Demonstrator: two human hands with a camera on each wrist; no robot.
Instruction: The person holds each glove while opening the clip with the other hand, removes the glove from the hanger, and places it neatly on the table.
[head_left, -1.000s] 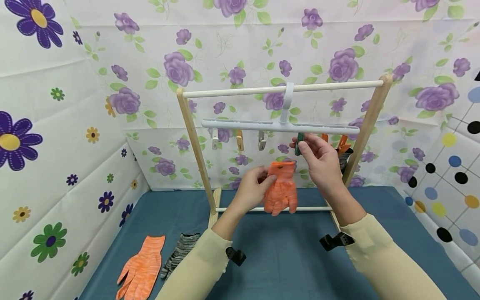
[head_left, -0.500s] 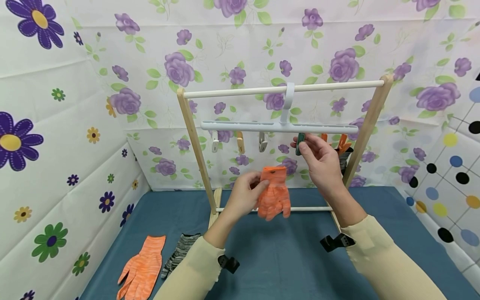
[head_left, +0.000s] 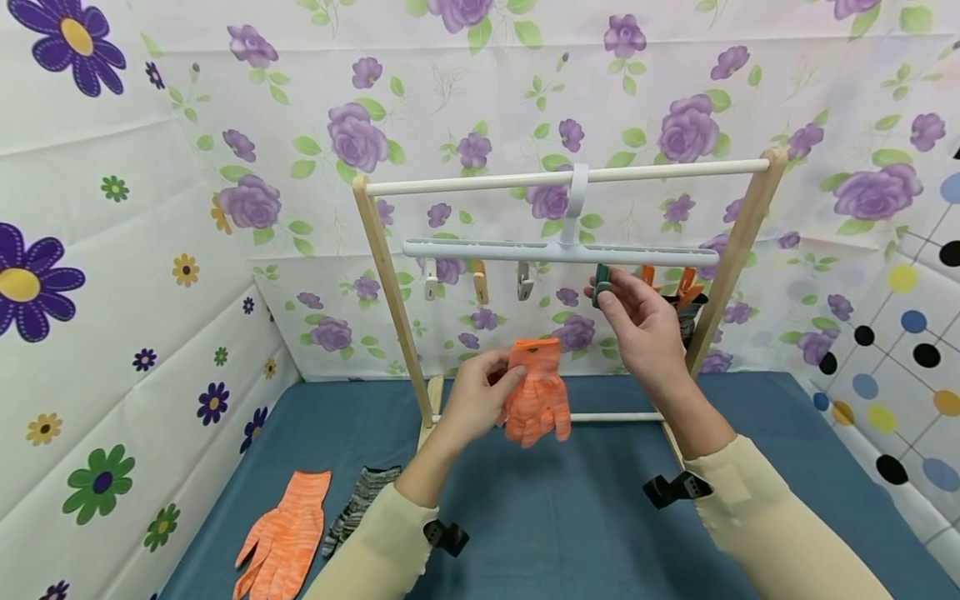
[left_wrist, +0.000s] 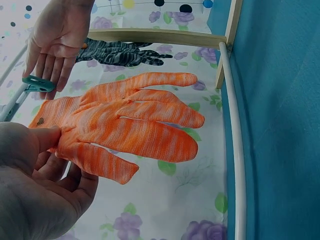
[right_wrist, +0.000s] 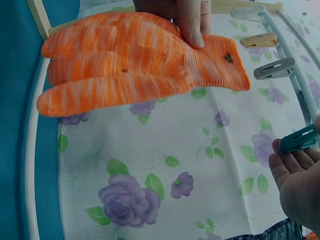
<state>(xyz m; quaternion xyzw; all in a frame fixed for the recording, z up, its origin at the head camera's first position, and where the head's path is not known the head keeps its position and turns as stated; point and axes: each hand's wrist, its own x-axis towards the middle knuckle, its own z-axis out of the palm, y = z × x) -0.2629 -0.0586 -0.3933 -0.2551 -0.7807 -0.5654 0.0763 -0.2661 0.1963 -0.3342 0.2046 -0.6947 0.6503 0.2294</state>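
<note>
My left hand (head_left: 472, 396) pinches an orange knit glove (head_left: 536, 392) at the side of its cuff, thumb in front. The glove hangs fingers down, below and left of the green clothespin (head_left: 601, 283) and apart from it. A small dark mark shows near the cuff edge of the glove (right_wrist: 125, 60). My right hand (head_left: 641, 321) grips the green clothespin between thumb and fingers, just under the right half of the pale hanger (head_left: 487, 250). In the left wrist view, the clothespin (left_wrist: 40, 83) lies near the glove's cuff, with a gap between them.
The hanger hooks over the white top bar (head_left: 465, 182) of a wooden-sided rack. White (head_left: 430, 279), tan (head_left: 480, 282) and grey (head_left: 524, 282) clothespins hang at left. Orange clothespins (head_left: 686, 287) hold a dark glove (head_left: 688, 321) at right. Another orange glove (head_left: 285, 533) and a grey glove (head_left: 360, 504) lie on the table.
My left hand has drawn the orange glove left and down, away from the green clothespin. My right hand keeps its place at the clothespin.
</note>
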